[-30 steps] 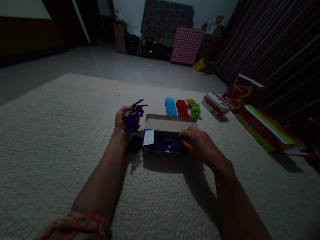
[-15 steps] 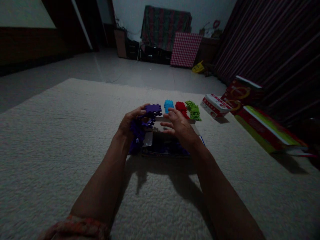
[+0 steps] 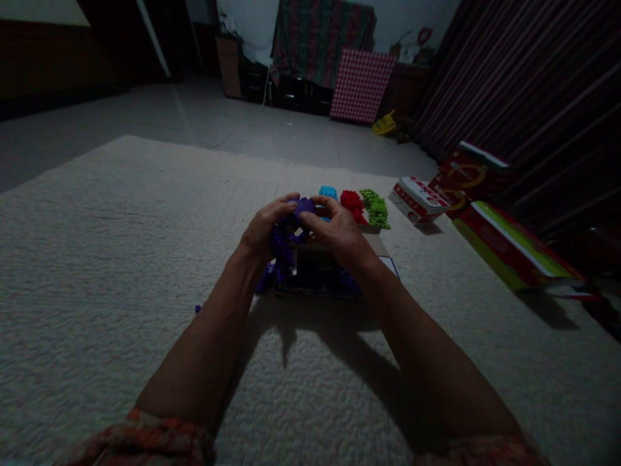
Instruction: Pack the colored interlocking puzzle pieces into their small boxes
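Note:
My left hand is closed around a cluster of purple interlocking plastic pieces, with notched edges, that hangs below the fingers. My right hand pinches the top purple piece between thumb and fingers, so both hands meet on it. Below them an open cardboard box holds more dark purple pieces, partly hidden by the hands. Beyond the box lie blue pieces, red pieces and green pieces in separate groups.
A quilted cream mat spreads under everything. One small purple bit lies left of my forearm. To the right are a white and red box, red cartons and a green and red carton. A dark curtain hangs behind them.
My right hand has moved left from above the box and now grips the top purple piece. The left hand has shifted slightly right with the cluster. The view has tilted a little downward.

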{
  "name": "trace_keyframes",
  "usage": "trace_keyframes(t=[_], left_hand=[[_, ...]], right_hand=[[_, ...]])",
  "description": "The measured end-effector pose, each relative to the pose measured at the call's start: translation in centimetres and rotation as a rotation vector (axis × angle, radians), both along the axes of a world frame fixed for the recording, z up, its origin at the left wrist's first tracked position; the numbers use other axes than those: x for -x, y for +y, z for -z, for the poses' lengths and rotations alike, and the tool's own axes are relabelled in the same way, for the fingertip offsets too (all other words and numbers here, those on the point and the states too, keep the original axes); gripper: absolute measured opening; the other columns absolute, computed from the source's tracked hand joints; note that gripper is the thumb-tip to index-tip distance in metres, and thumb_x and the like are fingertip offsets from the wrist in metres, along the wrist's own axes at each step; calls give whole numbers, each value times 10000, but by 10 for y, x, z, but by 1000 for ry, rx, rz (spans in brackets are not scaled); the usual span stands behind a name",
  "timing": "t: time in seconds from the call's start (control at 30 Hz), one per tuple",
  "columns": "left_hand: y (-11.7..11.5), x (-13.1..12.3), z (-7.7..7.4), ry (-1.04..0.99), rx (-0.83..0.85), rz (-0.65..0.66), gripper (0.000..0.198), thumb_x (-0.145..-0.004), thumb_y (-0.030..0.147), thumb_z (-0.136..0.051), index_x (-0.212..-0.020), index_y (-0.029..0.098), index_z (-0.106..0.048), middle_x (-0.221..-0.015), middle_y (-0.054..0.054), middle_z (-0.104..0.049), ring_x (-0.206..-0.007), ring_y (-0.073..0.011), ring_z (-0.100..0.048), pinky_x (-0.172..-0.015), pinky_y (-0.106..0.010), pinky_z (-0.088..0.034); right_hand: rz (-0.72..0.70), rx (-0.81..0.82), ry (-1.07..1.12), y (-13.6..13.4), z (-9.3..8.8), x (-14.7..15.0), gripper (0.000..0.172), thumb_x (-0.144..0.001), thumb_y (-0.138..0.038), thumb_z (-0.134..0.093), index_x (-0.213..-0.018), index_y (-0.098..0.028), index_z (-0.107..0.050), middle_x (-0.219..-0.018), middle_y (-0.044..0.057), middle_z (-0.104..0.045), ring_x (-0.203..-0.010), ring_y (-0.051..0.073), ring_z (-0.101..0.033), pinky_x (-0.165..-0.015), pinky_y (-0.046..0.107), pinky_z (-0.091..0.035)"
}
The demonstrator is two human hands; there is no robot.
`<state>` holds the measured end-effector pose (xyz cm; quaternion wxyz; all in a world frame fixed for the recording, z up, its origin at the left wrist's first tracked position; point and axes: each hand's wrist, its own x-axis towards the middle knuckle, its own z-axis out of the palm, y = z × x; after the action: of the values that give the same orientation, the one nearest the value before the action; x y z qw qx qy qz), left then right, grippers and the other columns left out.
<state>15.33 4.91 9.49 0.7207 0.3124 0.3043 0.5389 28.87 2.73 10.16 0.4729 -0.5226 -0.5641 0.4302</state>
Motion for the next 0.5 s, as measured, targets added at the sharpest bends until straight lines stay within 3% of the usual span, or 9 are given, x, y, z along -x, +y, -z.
trace_keyframes(t=[0.17,0.23,0.3,0.4,0.5], left_hand=[[10,13,-1,-14,92,-31,313,-689,81,-609,-993,120,-672,-660,-27,-647,-440,-100,-536,-401,-188,-410],[17,26,-2,-58,127,-93,293,-717,75,-567,-989,111,-669,-587,-7,-603,-382,-80,-470,-360,-176,-370],[24,38,-3,-102,154,-142,264,-747,89,-533,-976,121,-660,-533,19,-553,-341,-71,-413,-333,-174,-353],[28,48,-4,-136,152,-157,228,-769,101,-518,-954,127,-650,-517,24,-536,-327,-64,-394,-318,-166,-345],[27,45,-5,-119,163,-139,215,-773,98,-520,-945,134,-644,-519,21,-539,-321,-62,-391,-312,-165,-339]], right_hand=[[31,-131,-209,-16,-2,-18,390,-838,-337,-649,-1198,-203,-584,-1198,105,-626,-952,199,-643,-839,400,-560],[12,-193,-354,-29,-2,-31,296,-826,-274,-639,-1108,-183,-647,-1122,91,-667,-898,184,-648,-838,373,-544],[-161,-195,-513,-41,-1,-41,201,-821,-204,-614,-1004,-177,-694,-995,64,-708,-855,173,-651,-817,331,-522],[-464,-186,-764,-50,1,-47,228,-807,-116,-581,-965,-196,-724,-905,38,-723,-823,160,-649,-763,272,-472],[-543,-158,-943,-47,1,-43,333,-799,-87,-565,-1068,-217,-712,-865,38,-726,-757,155,-638,-677,246,-418]])
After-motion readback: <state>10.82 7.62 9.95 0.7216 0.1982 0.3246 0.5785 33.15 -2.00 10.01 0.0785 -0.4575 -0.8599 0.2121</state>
